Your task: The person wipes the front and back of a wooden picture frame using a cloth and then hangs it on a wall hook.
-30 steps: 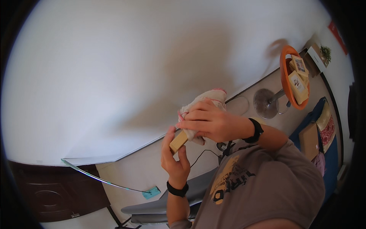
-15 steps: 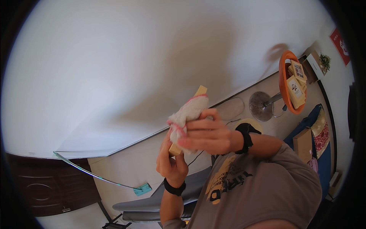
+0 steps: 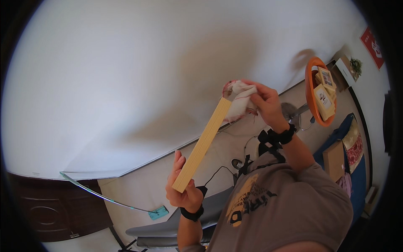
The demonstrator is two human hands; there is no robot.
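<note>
My left hand [image 3: 187, 196] grips the lower end of a light wooden picture frame [image 3: 203, 145]. The frame is tilted and turned edge-on, so only its long pale side shows and its face is hidden. At its upper end my right hand [image 3: 270, 105] pinches a crumpled white cloth [image 3: 240, 103] with red edging. The cloth lies against that end and partly beyond it. Both wrists wear black bands.
An orange stool seat [image 3: 311, 90] on a metal stem holds several similar frames [image 3: 323, 101]. A white wall [image 3: 105, 84] rises ahead. A mop with a teal head [image 3: 158, 212] leans at the left, near a grey padded board [image 3: 168, 229]. A cardboard box [image 3: 333, 161] rests on blue seating.
My right hand has moved up and right with the cloth, from the frame's middle to its upper end. The frame's long side is now uncovered. My left hand still holds the lower end.
</note>
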